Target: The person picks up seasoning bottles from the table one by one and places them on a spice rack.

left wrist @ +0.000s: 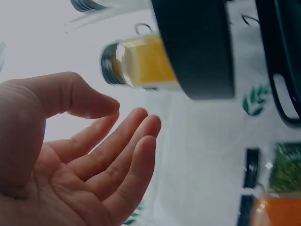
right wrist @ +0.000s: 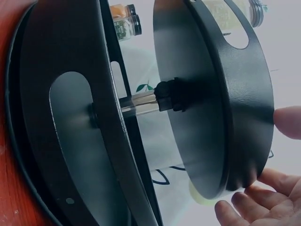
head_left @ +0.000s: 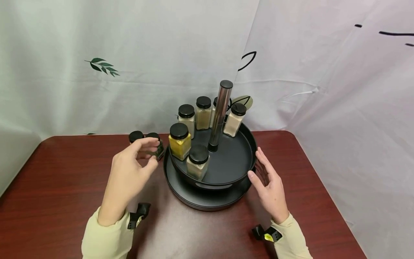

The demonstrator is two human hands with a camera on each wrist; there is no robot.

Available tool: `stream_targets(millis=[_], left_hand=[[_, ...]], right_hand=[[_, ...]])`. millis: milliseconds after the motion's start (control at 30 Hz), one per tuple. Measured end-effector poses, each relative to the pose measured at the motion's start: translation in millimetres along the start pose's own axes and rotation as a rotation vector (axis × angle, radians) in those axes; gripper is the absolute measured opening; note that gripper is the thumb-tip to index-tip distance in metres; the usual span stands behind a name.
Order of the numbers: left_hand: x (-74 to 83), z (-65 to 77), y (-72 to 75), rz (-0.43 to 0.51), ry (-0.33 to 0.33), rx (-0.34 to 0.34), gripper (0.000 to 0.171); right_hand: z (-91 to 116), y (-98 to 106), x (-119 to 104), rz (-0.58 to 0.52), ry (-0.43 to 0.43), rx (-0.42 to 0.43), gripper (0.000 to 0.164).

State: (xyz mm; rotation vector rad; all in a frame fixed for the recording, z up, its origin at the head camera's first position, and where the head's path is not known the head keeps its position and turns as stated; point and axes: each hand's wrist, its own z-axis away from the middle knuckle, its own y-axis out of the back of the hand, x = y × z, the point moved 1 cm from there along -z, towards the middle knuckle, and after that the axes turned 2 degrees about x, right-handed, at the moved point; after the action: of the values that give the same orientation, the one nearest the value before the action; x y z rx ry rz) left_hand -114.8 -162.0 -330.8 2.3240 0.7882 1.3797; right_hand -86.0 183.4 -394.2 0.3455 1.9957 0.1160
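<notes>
A black two-tier turntable rack stands on the table. Its upper tray (head_left: 234,158) bears several square spice jars with black lids, among them a yellow spice jar (head_left: 180,146) and a beige one (head_left: 198,165) at the front left. My left hand (head_left: 127,176) hovers left of the tray with nothing in it, thumb and fingers loosely curved and apart. Beyond it, partly hidden, stand a green herb jar (left wrist: 287,169) and an orange spice jar (left wrist: 280,212). My right hand (head_left: 273,192) touches the upper tray's right side, its thumb and fingertips against the outer wall.
A shiny metal post (head_left: 220,111) with a black cap rises from the upper tray. Below sits the wider lower tray (head_left: 207,204) on the reddish-brown table (head_left: 64,187). A white curtain (head_left: 145,64) with leaf prints hangs close behind the table.
</notes>
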Motion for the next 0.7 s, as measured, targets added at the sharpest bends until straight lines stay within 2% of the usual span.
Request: stream_targets(millis=[333,700], left_hand=[[-30.7,-8.3,-4.5,-0.094,0.110,0.159,0.041],[-56.4,-11.9,-6.8,-0.128,0.186,0.229,0.045]], right_hand=[[-1.4,0.5,0.9,-0.042,-0.016,0.007,0.060],[-1.4,0.0,0.7,-0.089,-0.028,-0.024,0.067]])
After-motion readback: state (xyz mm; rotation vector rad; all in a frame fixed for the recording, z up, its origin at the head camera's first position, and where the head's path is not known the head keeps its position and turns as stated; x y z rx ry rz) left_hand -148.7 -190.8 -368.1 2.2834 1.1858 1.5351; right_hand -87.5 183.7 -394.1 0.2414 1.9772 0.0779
